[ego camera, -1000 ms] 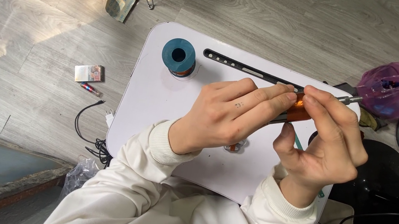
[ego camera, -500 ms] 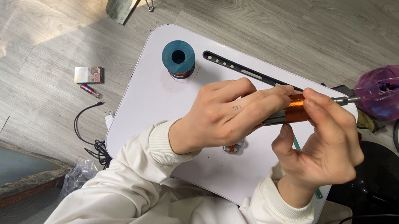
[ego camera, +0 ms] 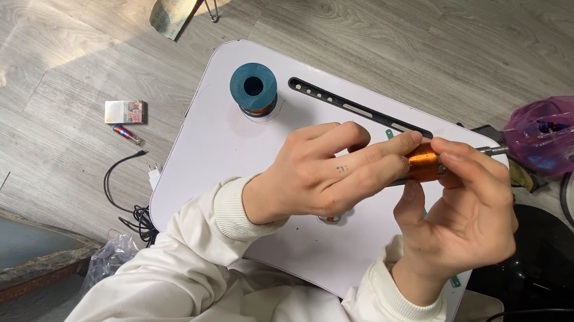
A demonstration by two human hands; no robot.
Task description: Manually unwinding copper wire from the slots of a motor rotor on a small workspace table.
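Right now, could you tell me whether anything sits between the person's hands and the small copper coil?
Nothing visible does. The left hand and right hand both already hold the copper coil directly, above the white table.

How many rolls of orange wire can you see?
2. One big blue spool stands on the white table, far left corner. One small copper coil is pinched between the left hand and right hand. More may hide under the hands.
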